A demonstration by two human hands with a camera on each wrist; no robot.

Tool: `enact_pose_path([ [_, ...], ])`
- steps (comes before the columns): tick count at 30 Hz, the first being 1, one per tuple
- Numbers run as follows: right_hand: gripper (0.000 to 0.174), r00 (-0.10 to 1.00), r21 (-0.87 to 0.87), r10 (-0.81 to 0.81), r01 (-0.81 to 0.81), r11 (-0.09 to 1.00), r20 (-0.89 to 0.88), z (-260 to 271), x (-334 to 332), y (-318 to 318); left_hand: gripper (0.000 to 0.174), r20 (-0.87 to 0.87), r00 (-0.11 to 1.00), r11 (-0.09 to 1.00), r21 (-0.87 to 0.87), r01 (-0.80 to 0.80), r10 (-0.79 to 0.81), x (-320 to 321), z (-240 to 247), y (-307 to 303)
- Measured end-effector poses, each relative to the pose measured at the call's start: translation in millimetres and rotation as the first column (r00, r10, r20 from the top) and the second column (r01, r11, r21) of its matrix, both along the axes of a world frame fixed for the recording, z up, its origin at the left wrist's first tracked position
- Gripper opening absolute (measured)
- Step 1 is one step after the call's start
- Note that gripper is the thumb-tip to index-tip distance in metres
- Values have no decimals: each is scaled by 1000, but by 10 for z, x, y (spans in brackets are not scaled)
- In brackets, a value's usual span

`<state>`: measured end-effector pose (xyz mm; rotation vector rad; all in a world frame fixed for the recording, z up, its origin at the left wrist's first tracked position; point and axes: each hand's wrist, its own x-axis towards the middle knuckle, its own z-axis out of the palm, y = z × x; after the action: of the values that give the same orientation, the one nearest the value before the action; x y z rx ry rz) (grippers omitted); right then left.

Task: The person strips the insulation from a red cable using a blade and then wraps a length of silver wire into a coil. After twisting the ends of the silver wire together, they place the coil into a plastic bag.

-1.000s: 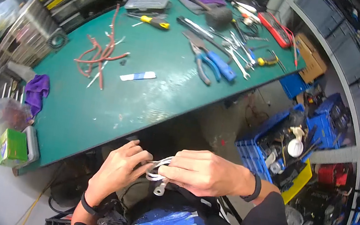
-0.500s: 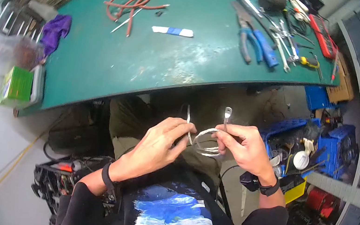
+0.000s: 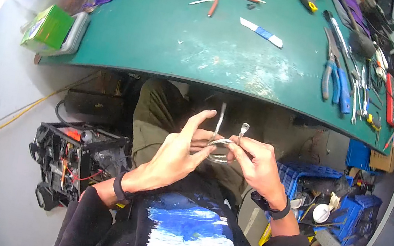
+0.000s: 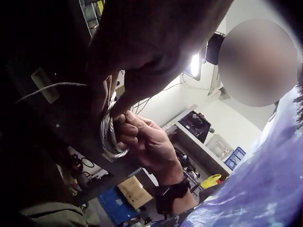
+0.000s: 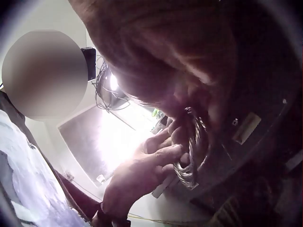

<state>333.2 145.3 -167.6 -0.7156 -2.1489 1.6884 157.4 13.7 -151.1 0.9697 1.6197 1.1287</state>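
A coil of silver stranded wire (image 3: 218, 158) hangs between both hands, held over the lap just in front of the table edge. My left hand (image 3: 172, 150) pinches the loops between thumb and fingers, its index finger raised beside a free wire end (image 3: 221, 119) that points up. On the other side, my right hand (image 3: 257, 164) pinches the coil close below a flat metal cable lug (image 3: 244, 128) with a hole, which sticks up above the fingers. In the left wrist view the loops (image 4: 109, 137) lie against the right hand's fingers (image 4: 128, 130). The right wrist view shows the coil (image 5: 188, 170) bunched at the left fingertips.
The green table (image 3: 158, 39) carries red cables (image 3: 212, 9), a blue-and-white strip (image 3: 261, 32), pliers (image 3: 330, 72), wrenches and a red meter (image 3: 392, 100). A green box (image 3: 48, 30) stands at its left corner. Blue crates (image 3: 301, 178) stand right; a black-framed machine (image 3: 70, 159) left.
The head view has turned, so the table sits higher. The lug, first hanging toward the body, now points up. The hands have drawn closer together round the coil, and the left index finger has straightened.
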Motion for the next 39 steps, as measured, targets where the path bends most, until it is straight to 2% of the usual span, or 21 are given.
enact_pose_path([
  [1, 15, 999, 112, 15, -10, 994, -39, -69, -27, -8, 60, -2, 1000, 999, 42, -31, 31, 6, -2, -25],
  [2, 18, 997, 222, 30, -12, 975, -76, -134, -47, -23, 60, -4, 999, 998, 40, -43, 43, -19, -26, -49],
  [3, 18, 996, 220, 40, -22, 975, -77, -196, -61, -47, 52, -164, 986, 999, 14, 37, -34, -58, -56, -63],
  [4, 25, 996, 420, 38, -2, 907, -75, -253, -74, -82, 45, -315, 942, 993, -26, 113, -115, -80, -68, -75],
  [5, 34, 996, 602, 34, 19, 798, -77, -279, -85, -106, 37, -390, 918, 993, 52, 103, -75, -67, -65, -79],
  [8, 47, 998, 675, 12, 33, 737, -62, -238, -101, -141, 39, -430, 901, 977, 158, 141, -60, -77, -105, -48],
  [9, 52, 995, 686, 1, 65, 725, -95, -234, -113, -140, 36, -476, 871, 983, 64, 175, -124, -90, -72, -36],
  [19, 45, 994, 624, -6, -67, 779, 114, 29, -59, -102, 31, -462, 824, 918, 49, 394, -328, -246, -30, 63],
  [21, 36, 998, 818, -23, -41, 574, 67, 126, -108, -43, 30, -442, 827, 905, 73, 418, -347, -305, 39, 99],
  [22, 36, 997, 820, -28, -45, 571, 74, 98, -134, -45, 30, -438, 829, 903, 80, 422, -348, -351, 93, 127],
  [24, 31, 996, 826, 43, 42, 563, -80, -8, -197, -58, 29, -479, 783, 867, 85, 490, -396, -463, 200, 187],
  [26, 32, 996, 821, 63, 21, 571, -70, 22, -203, -66, 29, -458, 800, 861, 128, 491, -388, -552, 200, 215],
  [28, 31, 993, 720, 48, -110, 686, 105, 111, -218, -82, 29, -470, 803, 861, 153, 484, -368, -625, 173, 223],
  [30, 34, 996, 698, 41, -88, 710, 84, 69, -268, -75, 30, -450, 823, 879, 152, 453, -347, -659, 161, 207],
  [32, 32, 1000, 502, -1, 7, 865, -11, 80, -304, -74, 35, -291, 919, 917, 217, 334, -266, -655, 148, 186],
  [33, 32, 1000, 501, 5, -1, 865, -6, 75, -321, -81, 42, -133, 965, 949, 197, 247, -224, -630, 103, 152],
  [34, 32, 1000, 373, 14, -10, 928, -10, 67, -336, -91, 42, -128, 967, 950, 196, 241, -219, -665, 92, 134],
  [35, 31, 1000, 239, 21, -17, 971, -15, 63, -348, -92, 46, -330, 892, 895, 218, 390, -308, -707, 82, 125],
  [36, 31, 1000, 239, 24, -20, 971, -11, 84, -363, -84, 50, -521, 770, 821, 207, 533, -368, -738, 72, 118],
  [37, 30, 998, 152, 57, -61, 987, 29, 120, -376, -77, 56, -610, 696, 761, 222, 609, -379, -736, 42, 80],
  [39, 32, 989, 20, 128, -130, 991, 69, 76, -390, -45, 57, -611, 706, 787, 209, 580, -358, -736, 4, 74],
])
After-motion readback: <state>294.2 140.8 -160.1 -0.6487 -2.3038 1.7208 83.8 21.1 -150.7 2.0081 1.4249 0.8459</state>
